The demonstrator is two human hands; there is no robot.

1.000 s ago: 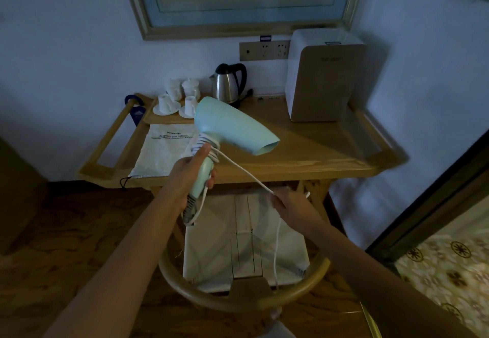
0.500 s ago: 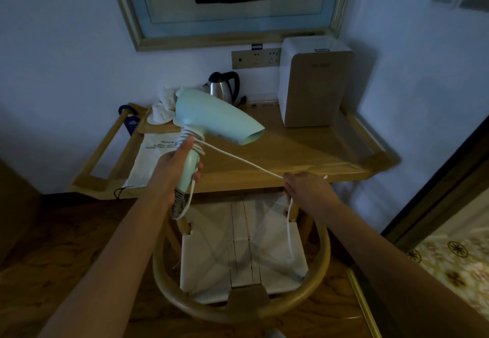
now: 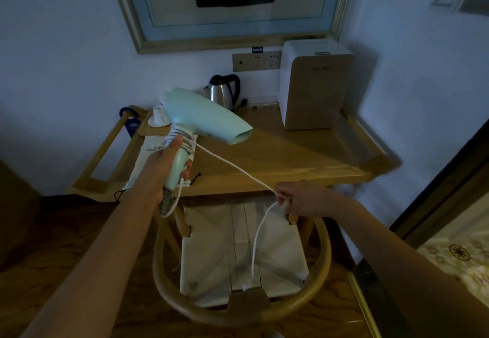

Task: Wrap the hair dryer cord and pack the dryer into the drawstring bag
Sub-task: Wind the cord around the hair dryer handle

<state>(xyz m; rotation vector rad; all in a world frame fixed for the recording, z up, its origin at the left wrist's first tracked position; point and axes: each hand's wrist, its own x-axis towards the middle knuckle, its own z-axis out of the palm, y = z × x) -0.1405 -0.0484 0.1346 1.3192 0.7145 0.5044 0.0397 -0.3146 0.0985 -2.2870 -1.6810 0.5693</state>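
- Table (image 3: pixel 277 163): wooden, against the wall, with a raised rail at each end.
- Chair (image 3: pixel 238 308): stands at the table's front edge, curved wooden back toward the camera, pale seat partly under the table.
- White box (image 3: pixel 315 86): upright at the table's back right corner, touching the top.
- Bag (image 3: pixel 144 160): pale cloth, flat on the left part of the table, reaching the front edge; its dark drawstring hangs over that edge. The left arm covers much of it.
- Dryer (image 3: pixel 203 117): pale mint, held in the air above the left half of the table, clear of the top. Nozzle points right and slightly down; handle points down toward the front edge.
- Kettle (image 3: pixel 223 94): steel with black handle, at the back edge, behind the dryer.
- Left hand (image 3: pixel 164 168): fingers closed round the dryer handle, thumb laid up along it to the cord turns.
- Right hand (image 3: pixel 299 200): in front of the table's front edge, above the chair seat, fingertips pinching the cord.
- Cord (image 3: pixel 232 168): white. Several turns lie round the top of the handle. One taut run goes from them down and right to the right hand. Past the pinch, the rest hangs slack to the plug (image 3: pixel 247 284) near the chair seat's near edge. A short loop also hangs below the handle's base.
- Cup (image 3: pixel 158 116): white, on a saucer at the back left, partly hidden by the dryer.
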